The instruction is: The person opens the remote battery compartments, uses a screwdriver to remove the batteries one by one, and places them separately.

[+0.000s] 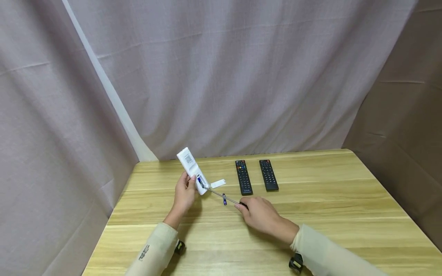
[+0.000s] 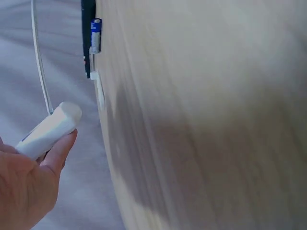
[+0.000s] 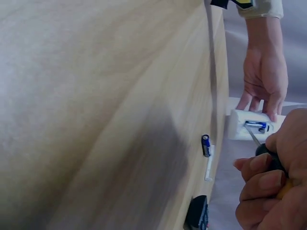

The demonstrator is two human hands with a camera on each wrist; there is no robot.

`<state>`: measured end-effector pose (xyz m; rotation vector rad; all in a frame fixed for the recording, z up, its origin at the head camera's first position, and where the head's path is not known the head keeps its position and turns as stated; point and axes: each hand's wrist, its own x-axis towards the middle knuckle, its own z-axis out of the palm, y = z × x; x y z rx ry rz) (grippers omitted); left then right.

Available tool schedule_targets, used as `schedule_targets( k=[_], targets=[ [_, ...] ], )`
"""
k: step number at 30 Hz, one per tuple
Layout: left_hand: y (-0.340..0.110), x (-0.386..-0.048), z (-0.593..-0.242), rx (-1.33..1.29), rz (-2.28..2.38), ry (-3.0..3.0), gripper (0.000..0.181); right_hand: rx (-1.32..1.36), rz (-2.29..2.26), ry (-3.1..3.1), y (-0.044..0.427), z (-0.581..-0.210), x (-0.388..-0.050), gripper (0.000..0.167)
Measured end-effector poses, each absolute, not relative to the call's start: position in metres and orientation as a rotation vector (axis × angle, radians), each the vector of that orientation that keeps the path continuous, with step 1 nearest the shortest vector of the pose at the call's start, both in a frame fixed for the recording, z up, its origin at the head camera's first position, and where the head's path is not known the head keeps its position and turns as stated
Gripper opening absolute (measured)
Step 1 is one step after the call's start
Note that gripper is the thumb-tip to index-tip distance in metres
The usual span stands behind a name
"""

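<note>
My left hand [image 1: 183, 194] grips a white remote [image 1: 191, 165], held tilted above the table with its back and uncovered battery compartment facing up. One blue battery [image 3: 256, 124] lies in that compartment. My right hand [image 1: 261, 215] holds a screwdriver [image 1: 222, 196] by its dark handle, fingers curled round it; the tip of its long metal shaft is at the compartment's lower end. In the left wrist view the left hand [image 2: 29, 184] has thumb and fingers on either side of the remote [image 2: 50, 128]. A second blue battery [image 1: 224, 199] lies on the table beneath the shaft.
A white battery cover [image 1: 218, 183] lies on the wooden table [image 1: 328, 191] right of the remote. Two black remotes [image 1: 243, 177] [image 1: 269, 175] lie farther right, side by side. Curtains [image 1: 241, 76] stand behind the table and at both sides.
</note>
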<state>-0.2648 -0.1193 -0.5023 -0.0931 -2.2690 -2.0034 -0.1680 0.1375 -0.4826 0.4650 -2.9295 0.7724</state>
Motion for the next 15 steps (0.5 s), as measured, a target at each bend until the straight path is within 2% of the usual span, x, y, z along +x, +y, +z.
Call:
schedule_targets(
  k=[15],
  targets=[
    [-0.121, -0.267, -0.500, -0.036, -2.087, -2.209, 0.037, 0.381, 0.912, -2.914, 0.139, -0.495, -0.165, 0.019]
  ],
)
